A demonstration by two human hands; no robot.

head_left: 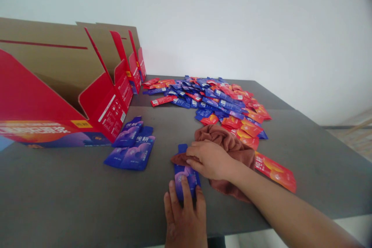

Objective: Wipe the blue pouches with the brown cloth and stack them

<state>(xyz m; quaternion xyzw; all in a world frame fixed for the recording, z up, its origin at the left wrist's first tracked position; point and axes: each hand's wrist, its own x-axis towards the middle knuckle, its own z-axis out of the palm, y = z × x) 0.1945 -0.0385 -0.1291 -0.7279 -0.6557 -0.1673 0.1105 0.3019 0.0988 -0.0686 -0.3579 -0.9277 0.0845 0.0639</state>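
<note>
A blue pouch with purple fruit on it (180, 188) lies flat on the grey table. The spread fingers of my left hand (186, 213) press on its near end. My right hand (207, 159) grips a brown cloth (215, 135), and a fold of it rests across the pouch's upper part. The rest of the cloth lies bunched to the right, beside and under my right wrist. A red-orange pouch (277, 172) sits partly behind the cloth and forearm. To the left, a few blue pouches (139, 153) overlap beside a red box.
Several open red cardboard boxes (101, 100) stand in a row along the left, flaps up. A wide heap of blue and red pouches (209, 97) covers the table's far middle. The grey table (87, 197) meets a white wall at the back.
</note>
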